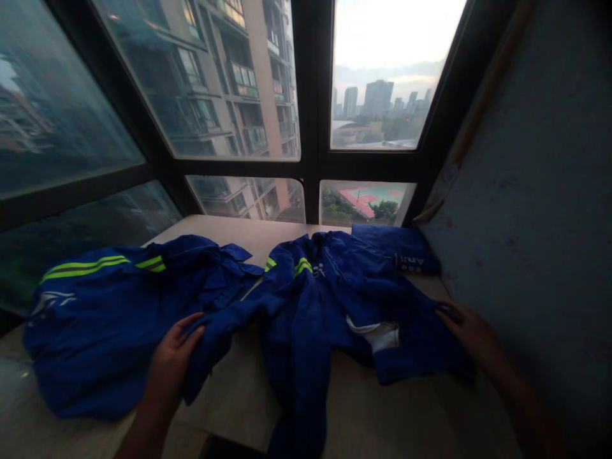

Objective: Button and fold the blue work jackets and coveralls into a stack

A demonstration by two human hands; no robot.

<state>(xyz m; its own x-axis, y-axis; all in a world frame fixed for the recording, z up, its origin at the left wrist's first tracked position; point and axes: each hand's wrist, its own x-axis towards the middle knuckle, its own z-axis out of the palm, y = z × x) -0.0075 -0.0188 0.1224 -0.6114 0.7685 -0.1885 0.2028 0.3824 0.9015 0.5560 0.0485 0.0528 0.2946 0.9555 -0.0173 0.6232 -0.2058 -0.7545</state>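
A blue work jacket (306, 312) with yellow-green stripes lies spread and rumpled on the pale window ledge, one sleeve hanging toward me. My left hand (174, 357) pinches the jacket at its left, fingers closed on the cloth. On the opposite side, my right hand (461, 322) grips the jacket's right edge. A whitish patch of lining shows near the jacket's lower right. Beside my left hand lies a second blue garment (109, 319) with yellow-green stripes and a white print.
A folded blue garment (396, 245) with white lettering sits at the back right, against the wall (530, 210). Dark-framed windows (310, 95) rise behind the ledge (224, 226). Buildings stand outside.
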